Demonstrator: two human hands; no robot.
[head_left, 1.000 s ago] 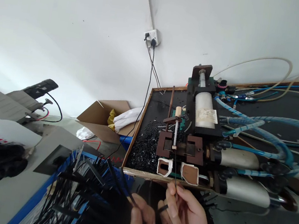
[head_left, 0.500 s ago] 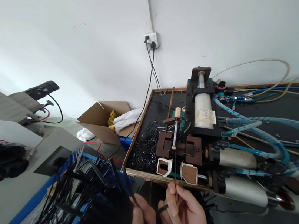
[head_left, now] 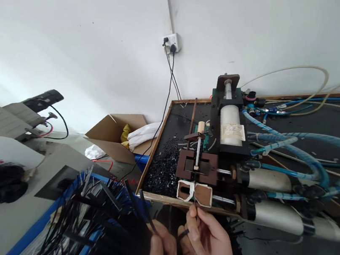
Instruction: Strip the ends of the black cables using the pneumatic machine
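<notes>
A thick bundle of black cables [head_left: 124, 240] is gripped by my left hand [head_left: 161, 245], the thumb lying across it. My right hand [head_left: 209, 246] pinches one thin black cable [head_left: 195, 208] between thumb and fingertips, just in front of a pneumatic wire-stripping machine [head_left: 232, 124]. That cable runs up between two white-edged clamp pads [head_left: 203, 195], which are pressed together around it. Behind them, the brown jaw blocks [head_left: 209, 168] are also closed together. The cable's far end is hidden by the jaws.
Small black cut pieces [head_left: 162, 165] cover the left of the wood-edged bench [head_left: 177, 124]. A blue crate [head_left: 33, 226] of cables stands at lower left, with an open cardboard box [head_left: 108, 133] behind. Blue air hoses [head_left: 324, 140] curve along the right.
The right clamp pad and right jaw block have slid left against their left counterparts, baring the piston rods. My hands keep their grips and have hardly moved; the view has shifted slightly.
</notes>
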